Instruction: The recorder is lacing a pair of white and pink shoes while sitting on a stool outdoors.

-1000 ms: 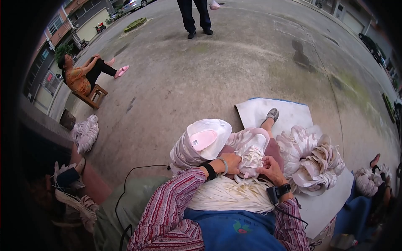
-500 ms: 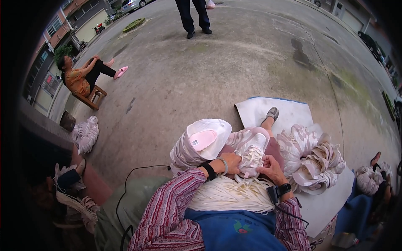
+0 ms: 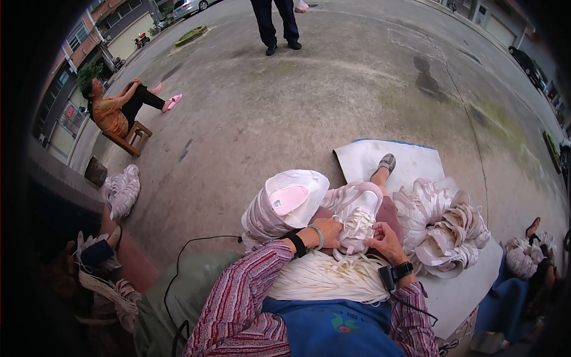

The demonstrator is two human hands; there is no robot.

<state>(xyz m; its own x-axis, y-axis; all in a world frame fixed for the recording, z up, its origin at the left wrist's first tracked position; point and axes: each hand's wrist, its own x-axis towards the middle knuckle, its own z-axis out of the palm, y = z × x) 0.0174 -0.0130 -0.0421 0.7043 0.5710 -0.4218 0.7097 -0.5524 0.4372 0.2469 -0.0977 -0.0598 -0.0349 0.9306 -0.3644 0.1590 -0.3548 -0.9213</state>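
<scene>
A white and pale pink shoe upper (image 3: 361,205) lies across my lap, with white lace (image 3: 358,221) crossing its front. My left hand (image 3: 327,232) is closed on its left edge, fingertips bent in near the lacing. On the opposite edge my right hand (image 3: 385,241) pinches with thumb and forefinger; whether lace is also between those fingers is too small to tell. Under both wrists a thick bundle of cream shoelaces (image 3: 327,276) rests on my blue apron (image 3: 333,318). A stack of nested shoe uppers (image 3: 262,211), with a pink insole-shaped piece (image 3: 288,200) on its end, leans by my left hand.
More stacked uppers (image 3: 455,235) lie on a white sheet (image 3: 461,297) at my right. A black cable (image 3: 178,268) runs by my left arm. Someone sits on a wooden stool (image 3: 134,140) at far left; a standing person's legs (image 3: 276,27) show ahead. Further uppers (image 3: 124,191) are piled left.
</scene>
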